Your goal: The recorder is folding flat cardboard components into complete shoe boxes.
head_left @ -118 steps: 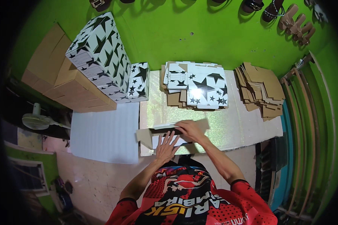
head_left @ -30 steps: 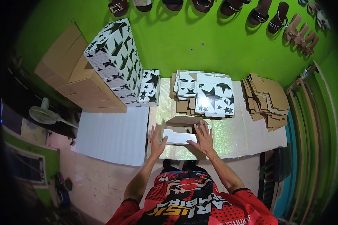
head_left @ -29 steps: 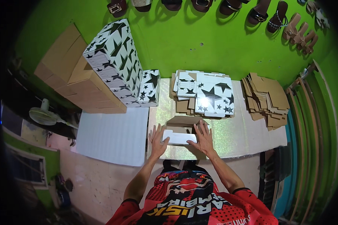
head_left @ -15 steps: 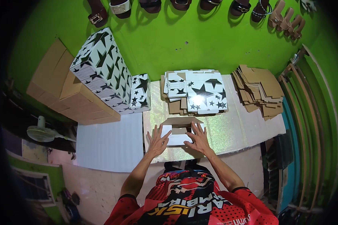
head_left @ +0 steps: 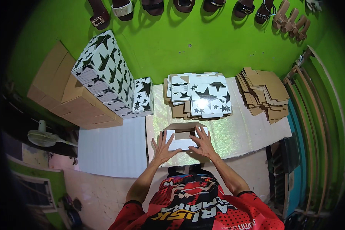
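Cardboard box (head_left: 182,145) sits near the front edge of the table (head_left: 253,132), right in front of the person, with its top open. It is white on the front and at both ends, and a brown flap stands up at the back. The left hand (head_left: 163,148) grasps the left end, with its fingers spread over the white side and its thumb along the front. The right hand (head_left: 204,145) grasps the right end, with its fingers up on the side and its thumb on the front.

Behind the box is a pile of flat white card with black stars (head_left: 211,96). To the right of that is a messy pile of flat brown card (head_left: 268,86). On the left, a tall stack of star boxes (head_left: 105,71) leans beside a small star box (head_left: 143,96) and some big brown boxes (head_left: 84,111). Sandals (head_left: 184,4) hang high on the green wall (head_left: 214,46).
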The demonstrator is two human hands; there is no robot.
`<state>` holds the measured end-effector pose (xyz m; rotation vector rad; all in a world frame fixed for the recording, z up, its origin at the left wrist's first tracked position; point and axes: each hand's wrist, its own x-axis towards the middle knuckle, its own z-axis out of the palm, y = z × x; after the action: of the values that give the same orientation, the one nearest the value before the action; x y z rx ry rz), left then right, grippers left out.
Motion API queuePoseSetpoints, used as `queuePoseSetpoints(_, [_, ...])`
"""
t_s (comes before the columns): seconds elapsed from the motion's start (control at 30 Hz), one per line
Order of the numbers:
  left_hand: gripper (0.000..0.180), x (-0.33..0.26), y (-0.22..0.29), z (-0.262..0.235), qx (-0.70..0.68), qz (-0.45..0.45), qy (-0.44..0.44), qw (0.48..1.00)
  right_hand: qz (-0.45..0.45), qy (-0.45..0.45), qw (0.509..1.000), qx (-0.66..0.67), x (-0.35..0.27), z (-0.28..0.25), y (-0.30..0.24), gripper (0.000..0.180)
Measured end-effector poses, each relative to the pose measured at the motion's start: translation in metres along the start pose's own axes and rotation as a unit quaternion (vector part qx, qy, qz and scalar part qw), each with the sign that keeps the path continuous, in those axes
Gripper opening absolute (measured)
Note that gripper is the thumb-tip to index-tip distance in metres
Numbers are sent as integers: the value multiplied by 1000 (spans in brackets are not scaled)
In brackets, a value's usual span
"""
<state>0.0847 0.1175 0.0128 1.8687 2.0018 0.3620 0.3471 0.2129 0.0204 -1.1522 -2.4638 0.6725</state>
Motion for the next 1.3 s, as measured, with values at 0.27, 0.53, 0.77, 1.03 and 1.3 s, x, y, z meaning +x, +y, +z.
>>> queuePoseSetpoints(0.27, [158, 10, -21, -34, -25, 58, -34, 997, -18, 65, 998, -5, -18, -27, 20, 114])
queuePoseSetpoints(0.53, [128, 11, 6, -19, 39, 165, -24, 985, -42, -14, 992, -120, -12, -37, 22, 88])
queuePoseSetpoints(0.77, [103, 19, 27, 8, 21, 116, -12, 993, -37, -31, 991, -122, -18, -30, 24, 90])
queuePoseSetpoints(1.03, [106, 15, 29, 4, -33, 64, 19, 997, -58, -23, 995, -81, -24, -35, 29, 80])
queuePoseSetpoints(1.3, [160, 24, -8, -23, -14, 89, 28, 996, -72, -10, 993, -91, -3, -49, 29, 128])
